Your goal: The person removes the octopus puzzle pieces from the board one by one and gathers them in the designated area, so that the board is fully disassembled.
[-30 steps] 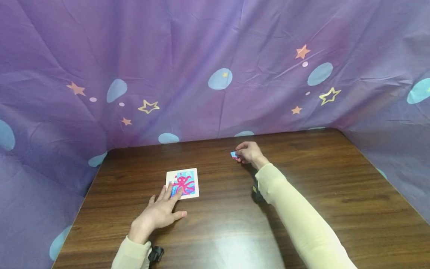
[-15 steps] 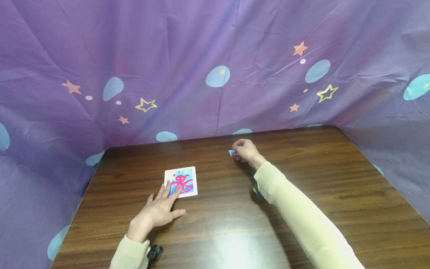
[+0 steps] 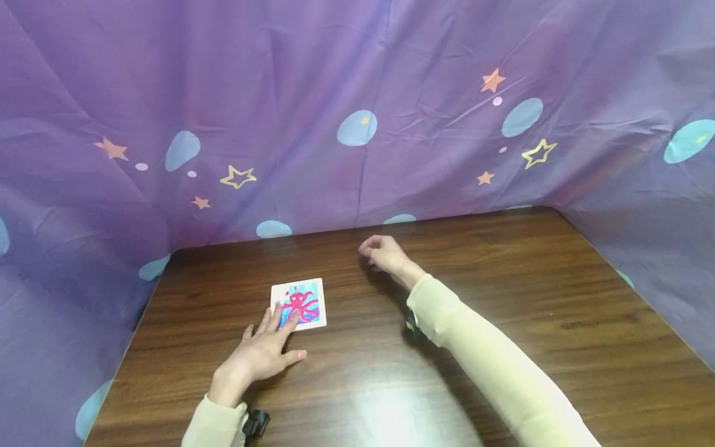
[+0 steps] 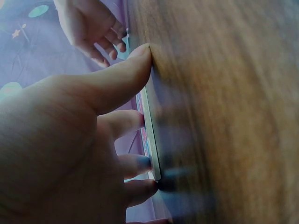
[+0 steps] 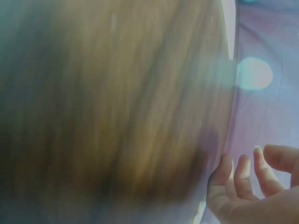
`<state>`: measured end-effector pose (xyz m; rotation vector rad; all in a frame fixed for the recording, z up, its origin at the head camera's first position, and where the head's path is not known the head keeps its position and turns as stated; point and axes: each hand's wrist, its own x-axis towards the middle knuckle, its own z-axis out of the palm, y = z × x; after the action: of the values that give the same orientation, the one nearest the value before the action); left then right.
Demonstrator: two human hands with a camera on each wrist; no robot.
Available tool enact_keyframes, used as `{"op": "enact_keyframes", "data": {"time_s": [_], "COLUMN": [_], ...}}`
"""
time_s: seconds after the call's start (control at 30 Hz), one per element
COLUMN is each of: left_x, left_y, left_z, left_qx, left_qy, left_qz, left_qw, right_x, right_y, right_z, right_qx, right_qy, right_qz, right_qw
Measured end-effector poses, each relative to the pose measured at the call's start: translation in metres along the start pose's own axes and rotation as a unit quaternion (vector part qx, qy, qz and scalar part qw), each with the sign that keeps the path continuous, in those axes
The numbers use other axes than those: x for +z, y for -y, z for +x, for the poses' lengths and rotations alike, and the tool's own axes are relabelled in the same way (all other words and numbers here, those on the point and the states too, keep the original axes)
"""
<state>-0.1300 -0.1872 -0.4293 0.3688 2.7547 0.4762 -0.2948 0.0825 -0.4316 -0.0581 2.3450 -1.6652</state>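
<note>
While the splayed left hand [image 3: 257,357] touches octopus puzzle [image 3: 308,302], grip released, right hand [image 3: 385,254] curled, grip unclear

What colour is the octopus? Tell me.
Pinkish red; the octopus shows best in the head view.

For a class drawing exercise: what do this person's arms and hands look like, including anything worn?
Plain, pale yellow fabric sleeves reach both wrists. The left hand and right hand are bare, with no gloves or rings visible. A small, black, blocky device sits at the left wrist; another dark device, with a yellowish patch, sits at the right.
</note>
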Motion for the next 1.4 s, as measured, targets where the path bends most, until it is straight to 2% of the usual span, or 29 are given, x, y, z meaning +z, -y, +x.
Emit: {"op": "enact_keyframes", "data": {"time_s": [0.5,0.8,1.07,1.2,1.4], "left_x": [-0.003,-0.002,0.001,0.001,0.001], "left_y": [0.001,0.002,0.001,0.001,0.003], "left_z": [-0.001,-0.001,0.0,0.0,0.0], "left_qx": [0.004,0.009,0.006,0.006,0.01], "left_qy": [0.0,-0.005,-0.009,-0.008,-0.012], "left_qz": [0.003,0.002,0.004,0.0,-0.006], "left_qw": [1.0,0.9999,0.9999,0.9999,0.9999], "right_x": [0.065,0.102,0.123,0.128,0.134], "right_y": [0.026,0.032,0.032,0.032,0.033], "right_z": [-0.004,-0.004,-0.006,-0.007,-0.01], "right_qx": [-0.032,-0.053,-0.04,-0.046,-0.069], "right_qy": [0.041,0.041,0.055,0.053,0.048], "right_qz": [0.042,0.017,0.015,-0.012,-0.101], "right_qw": [0.9978,0.9976,0.9976,0.9975,0.9914]}}
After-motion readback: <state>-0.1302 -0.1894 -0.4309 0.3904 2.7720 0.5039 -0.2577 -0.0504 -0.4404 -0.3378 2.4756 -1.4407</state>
